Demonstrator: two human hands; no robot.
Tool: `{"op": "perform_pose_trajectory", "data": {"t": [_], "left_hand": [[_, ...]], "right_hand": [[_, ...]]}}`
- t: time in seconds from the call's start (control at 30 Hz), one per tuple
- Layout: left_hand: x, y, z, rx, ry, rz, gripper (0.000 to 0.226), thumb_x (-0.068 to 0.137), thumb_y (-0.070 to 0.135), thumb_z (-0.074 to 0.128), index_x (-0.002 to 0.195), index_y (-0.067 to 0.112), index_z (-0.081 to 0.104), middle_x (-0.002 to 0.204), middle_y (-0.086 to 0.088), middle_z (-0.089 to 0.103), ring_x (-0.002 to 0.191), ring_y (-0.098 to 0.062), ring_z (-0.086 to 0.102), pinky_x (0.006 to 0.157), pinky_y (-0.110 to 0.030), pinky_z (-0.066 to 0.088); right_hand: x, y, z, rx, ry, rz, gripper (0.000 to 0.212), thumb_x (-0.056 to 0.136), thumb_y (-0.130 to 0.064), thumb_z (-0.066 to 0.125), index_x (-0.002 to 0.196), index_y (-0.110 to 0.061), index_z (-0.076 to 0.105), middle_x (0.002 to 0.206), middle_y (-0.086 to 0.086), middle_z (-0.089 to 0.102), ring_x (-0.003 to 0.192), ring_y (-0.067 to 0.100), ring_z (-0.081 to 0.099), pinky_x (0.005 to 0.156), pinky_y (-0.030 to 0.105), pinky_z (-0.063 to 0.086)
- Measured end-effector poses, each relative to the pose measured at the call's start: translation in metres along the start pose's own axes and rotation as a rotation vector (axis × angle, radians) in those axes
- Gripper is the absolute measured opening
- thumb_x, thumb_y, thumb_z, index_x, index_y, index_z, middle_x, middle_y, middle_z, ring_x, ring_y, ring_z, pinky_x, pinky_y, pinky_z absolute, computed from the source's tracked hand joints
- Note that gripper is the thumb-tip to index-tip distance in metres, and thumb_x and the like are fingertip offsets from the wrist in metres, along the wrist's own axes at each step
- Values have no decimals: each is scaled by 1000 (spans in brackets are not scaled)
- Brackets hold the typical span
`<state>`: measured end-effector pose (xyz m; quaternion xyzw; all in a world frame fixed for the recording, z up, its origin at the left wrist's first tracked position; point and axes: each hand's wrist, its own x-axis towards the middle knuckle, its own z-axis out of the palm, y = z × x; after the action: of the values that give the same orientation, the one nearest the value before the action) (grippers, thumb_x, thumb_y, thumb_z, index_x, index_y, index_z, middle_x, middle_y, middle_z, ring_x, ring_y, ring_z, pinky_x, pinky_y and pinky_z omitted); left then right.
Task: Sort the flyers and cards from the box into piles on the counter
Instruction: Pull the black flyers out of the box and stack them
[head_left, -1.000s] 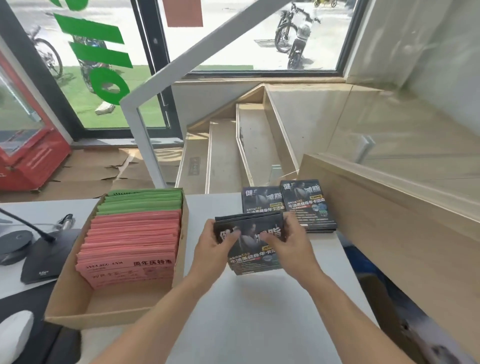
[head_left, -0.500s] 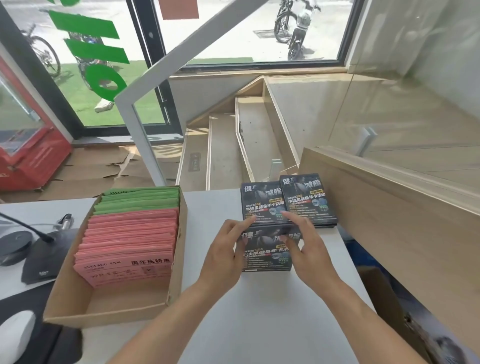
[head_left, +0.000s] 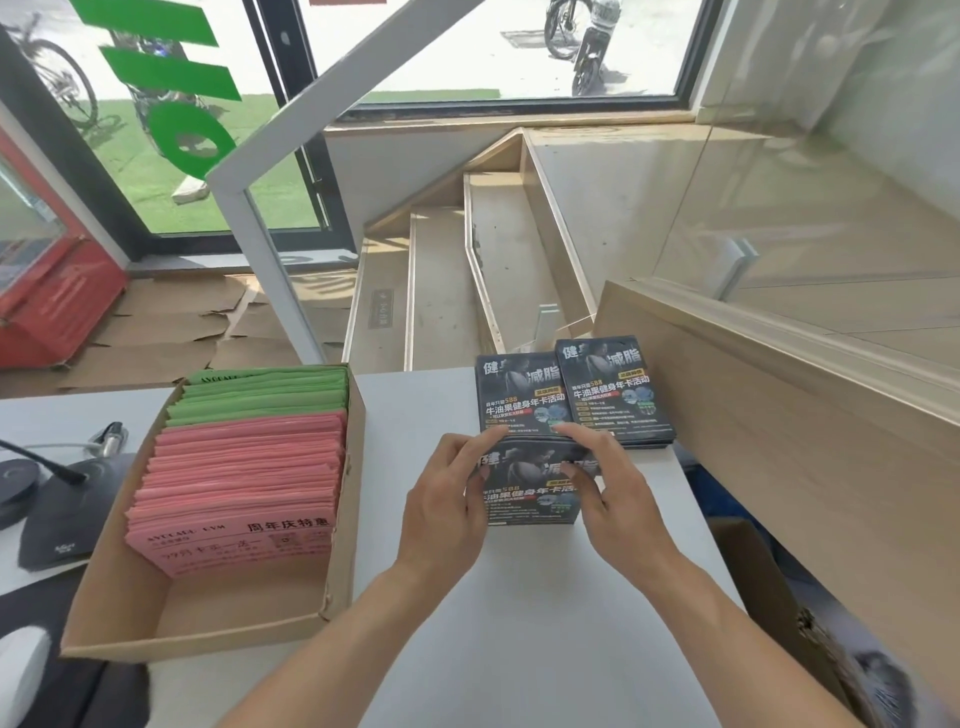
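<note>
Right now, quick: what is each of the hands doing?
Left hand: grips the left edge of the stack of dark glossy flyers on the white counter.
Right hand: grips the same stack's right edge.

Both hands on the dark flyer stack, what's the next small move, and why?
Probably square it and let go: left hand and right hand grip the dark flyer stack on the counter, just before two matching piles.

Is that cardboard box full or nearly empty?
Mostly full. The cardboard box holds a dense row of pink flyers with green flyers behind them; only its near end is bare.
</note>
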<state>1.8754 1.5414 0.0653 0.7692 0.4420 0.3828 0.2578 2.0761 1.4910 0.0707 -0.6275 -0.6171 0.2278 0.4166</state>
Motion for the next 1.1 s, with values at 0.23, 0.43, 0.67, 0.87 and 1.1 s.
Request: {"op": "perform_pose_trajectory", "data": {"t": [0.23, 0.43, 0.67, 0.87, 1.1], "left_hand": [[33, -11, 9, -60, 58, -111, 67, 98, -1, 52, 143, 48, 43, 111, 17, 52, 100, -5, 59, 77, -39, 60], [108, -24, 16, -282, 159, -409, 62, 101, 9, 55, 149, 43, 34, 129, 7, 57, 107, -9, 61, 84, -35, 60], [126, -69, 49, -119, -213, -646, 117, 78, 32, 85, 159, 33, 2, 149, 0, 43, 132, -19, 48, 105, -38, 46], [90, -92, 82, 109, -510, -536, 151, 62, 53, 89, 155, 21, -26, 169, -1, -2, 155, -28, -11, 125, -49, -5], [77, -104, 92, 82, -453, -487, 134, 70, 59, 80, 158, 24, -14, 168, 5, -13, 148, -14, -32, 120, -40, -23]], "right_hand": [[36, -9, -3, 123, -11, 102, 61, 101, -10, 55, 133, -61, 40, 120, -39, 50, 114, -1, 54, 80, 24, 59], [131, -7, -3, 123, -60, 179, 49, 101, -11, 56, 123, -54, 47, 107, -26, 63, 96, 9, 64, 78, 32, 59], [213, 38, 19, -121, -245, 357, 45, 99, -12, 57, 121, -50, 44, 108, -8, 65, 81, 19, 66, 61, 36, 57], [231, 74, 36, -692, -298, 273, 49, 94, -22, 66, 136, -37, 46, 131, 2, 58, 122, 28, 44, 105, 42, 36], [245, 91, 39, -863, -530, 152, 72, 89, -13, 52, 154, -32, 29, 159, -2, 32, 149, 26, 18, 123, 47, -1]]}}
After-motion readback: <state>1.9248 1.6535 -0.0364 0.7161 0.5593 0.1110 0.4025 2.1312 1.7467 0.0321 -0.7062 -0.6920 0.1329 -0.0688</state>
